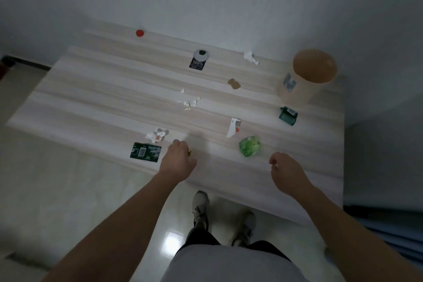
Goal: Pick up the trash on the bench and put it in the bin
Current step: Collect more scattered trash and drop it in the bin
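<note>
Trash lies scattered over the pale wooden bench (103, 89). My left hand (179, 160) hovers at the near edge, fingers closed around a small yellowish scrap (189, 151). A flat green wrapper (145, 152) and a crumpled white tissue (157, 135) lie just to its left. My right hand (286, 170) is loosely curled with nothing visible in it, right of a crumpled green plastic bag (250, 146). The tan bin (306, 75) stands upright at the far right of the bench.
Further out lie a white torn packet (234, 127), a green box (288, 115), white paper scraps (187, 99), a brown scrap (234, 84), a black-and-white pouch (198, 60), a white tissue (251, 57) and a red cap (139, 33). The wall backs the bench; my feet (201, 208) stand below.
</note>
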Tool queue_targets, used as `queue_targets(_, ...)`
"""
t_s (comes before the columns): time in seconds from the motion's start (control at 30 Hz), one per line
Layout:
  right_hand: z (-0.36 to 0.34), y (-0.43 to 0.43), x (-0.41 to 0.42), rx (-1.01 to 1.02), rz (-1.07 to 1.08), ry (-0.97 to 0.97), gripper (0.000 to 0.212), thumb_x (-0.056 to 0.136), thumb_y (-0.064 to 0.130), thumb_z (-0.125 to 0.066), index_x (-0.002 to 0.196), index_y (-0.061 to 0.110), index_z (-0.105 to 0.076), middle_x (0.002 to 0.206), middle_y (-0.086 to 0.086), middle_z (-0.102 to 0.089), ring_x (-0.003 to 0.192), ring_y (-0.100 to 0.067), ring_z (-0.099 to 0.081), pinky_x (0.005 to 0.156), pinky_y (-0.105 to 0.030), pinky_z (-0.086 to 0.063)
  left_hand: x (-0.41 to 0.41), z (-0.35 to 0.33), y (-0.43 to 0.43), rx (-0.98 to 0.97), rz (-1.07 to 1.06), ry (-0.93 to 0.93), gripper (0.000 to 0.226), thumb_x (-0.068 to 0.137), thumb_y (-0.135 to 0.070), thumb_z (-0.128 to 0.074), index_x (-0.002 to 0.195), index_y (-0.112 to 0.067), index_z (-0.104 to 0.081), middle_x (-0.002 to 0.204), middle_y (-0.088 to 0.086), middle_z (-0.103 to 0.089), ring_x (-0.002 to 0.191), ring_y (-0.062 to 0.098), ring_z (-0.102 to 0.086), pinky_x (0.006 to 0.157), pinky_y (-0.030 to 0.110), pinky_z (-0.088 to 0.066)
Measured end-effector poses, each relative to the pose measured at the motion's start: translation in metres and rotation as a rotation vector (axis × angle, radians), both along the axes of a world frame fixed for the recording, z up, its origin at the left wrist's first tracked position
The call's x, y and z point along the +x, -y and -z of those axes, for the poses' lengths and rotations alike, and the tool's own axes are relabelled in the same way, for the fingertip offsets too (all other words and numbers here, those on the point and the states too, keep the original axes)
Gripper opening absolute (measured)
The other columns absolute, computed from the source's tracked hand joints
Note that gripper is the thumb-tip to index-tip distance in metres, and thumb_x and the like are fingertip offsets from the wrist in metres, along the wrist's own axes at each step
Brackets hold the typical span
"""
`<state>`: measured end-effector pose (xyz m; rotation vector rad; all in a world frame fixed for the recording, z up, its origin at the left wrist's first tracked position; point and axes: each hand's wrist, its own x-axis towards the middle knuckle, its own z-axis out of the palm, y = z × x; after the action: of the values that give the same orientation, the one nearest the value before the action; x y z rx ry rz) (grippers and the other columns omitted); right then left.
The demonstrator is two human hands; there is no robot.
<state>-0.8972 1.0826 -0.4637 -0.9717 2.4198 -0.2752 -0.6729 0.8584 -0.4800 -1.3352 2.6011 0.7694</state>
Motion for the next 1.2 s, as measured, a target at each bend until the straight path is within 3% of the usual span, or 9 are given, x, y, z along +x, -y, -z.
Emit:
queue_targets(0.27, 0.01, 0.016, 0.018, 0.08, 0.104, -0.015, 0.019, 0.091, 0.009, -0.049, 0.108, 0.012, -0.058, 0.109, -0.011, -0.057, 0.087, -0.023, -0.053, 0.076, -0.029, -0.039, -0.004, 0.032, 0.027, 0.065, 0.106, 0.035, 0.038, 0.086, -0.028, -0.061, 0.112, -0.004, -0.046, 0.118, 0.014, -0.044, 0.109, 0.03, -0.044, 0.083, 0.04, -0.042)
queue_targets(0.6, 0.014, 0.024, 0.035, 0.102, 0.178, 0.009, 0.02, 0.09, 0.01, -0.05, 0.109, 0.011, -0.058, 0.11, -0.014, -0.057, 0.096, -0.031, -0.057, 0.082, -0.034, -0.044, -0.012, 0.043, 0.046, 0.127, 0.278, 0.048, 0.026, 0.086, -0.019, -0.061, 0.105, -0.007, -0.048, 0.112, 0.014, -0.049, 0.105, 0.031, -0.048, 0.079, 0.034, -0.036)
queue_targets(0.77, 0.013, 0.025, 0.039, 0.091, 0.149, 0.023, 0.02, 0.089, 0.009, -0.051, 0.108, 0.01, -0.058, 0.109, -0.013, -0.058, 0.096, -0.031, -0.057, 0.084, -0.035, -0.045, -0.01, 0.039, 0.046, 0.166, 0.259, 0.046, 0.028, 0.081, -0.024, -0.068, 0.093, -0.011, -0.046, 0.104, 0.012, -0.049, 0.093, 0.028, -0.05, 0.073, 0.03, -0.034)
queue_targets(0.9, 0.011, 0.024, 0.032, 0.092, 0.122, 0.024, 0.023, 0.089, 0.008, -0.05, 0.11, 0.009, -0.057, 0.111, -0.013, -0.057, 0.094, -0.03, -0.057, 0.081, -0.033, -0.043, -0.011, 0.03, 0.044, 0.173, 0.211, 0.003, 0.027, 0.084, -0.025, -0.064, 0.082, -0.013, -0.039, 0.092, 0.005, -0.04, 0.081, 0.021, -0.042, 0.07, 0.03, -0.033)
queue_targets(1.03, 0.008, 0.028, 0.025, 0.086, 0.115, 0.028, 0.025, 0.09, 0.007, -0.047, 0.113, 0.01, -0.057, 0.113, -0.012, -0.056, 0.095, -0.027, -0.057, 0.082, -0.032, -0.043, -0.013, 0.022, 0.039, 0.158, 0.171, 0.011, 0.028, 0.084, -0.024, -0.06, 0.071, -0.018, -0.036, 0.078, 0.002, -0.043, 0.075, 0.022, -0.044, 0.066, 0.03, -0.032)
queue_targets(1.2, 0.007, 0.035, 0.012, 0.061, 0.09, 0.03, 0.026, 0.092, 0.009, -0.047, 0.116, 0.01, -0.055, 0.115, -0.012, -0.053, 0.096, -0.028, -0.056, 0.081, -0.032, -0.042, -0.014, 0.016, 0.034, 0.145, 0.174, 0.031, 0.019, 0.087, -0.021, -0.054, 0.076, -0.012, -0.041, 0.065, -0.002, -0.043, 0.069, 0.025, -0.046, 0.061, 0.03, -0.033)
